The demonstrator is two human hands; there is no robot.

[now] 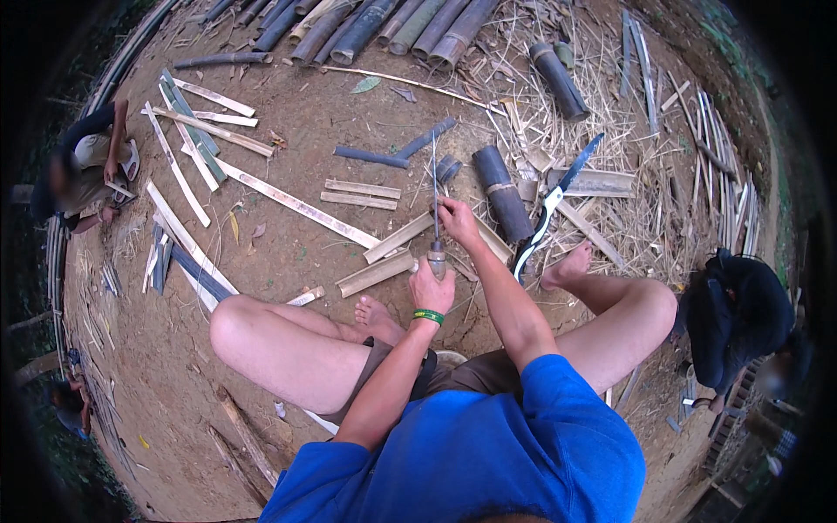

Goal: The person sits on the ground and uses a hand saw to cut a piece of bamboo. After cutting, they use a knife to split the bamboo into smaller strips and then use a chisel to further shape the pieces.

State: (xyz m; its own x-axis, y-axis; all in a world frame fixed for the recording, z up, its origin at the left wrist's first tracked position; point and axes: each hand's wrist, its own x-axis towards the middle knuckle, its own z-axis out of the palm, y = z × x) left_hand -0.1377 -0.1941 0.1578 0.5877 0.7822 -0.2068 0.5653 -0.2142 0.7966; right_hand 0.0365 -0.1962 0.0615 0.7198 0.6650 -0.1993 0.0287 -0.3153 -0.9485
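Note:
My left hand [432,286] is closed around the wooden handle of a long knife [435,183]. The narrow blade points away from me and shows nearly edge-on. Higher up, the fingers of my right hand [458,220] are bent in a pinch against the blade. Below the knife lie split bamboo pieces [377,274], their pale hollow sides showing. To the right, a folding saw [551,207] with a black-and-white handle and a blue blade leans by a dark bamboo section [503,193].
Pale bamboo strips [288,197] lie on the ground at left. Dark bamboo poles [366,30] line the far side. Shavings [610,148] cover the right. One person [87,166] crouches at left, another [737,314] at right. My bare feet flank the work.

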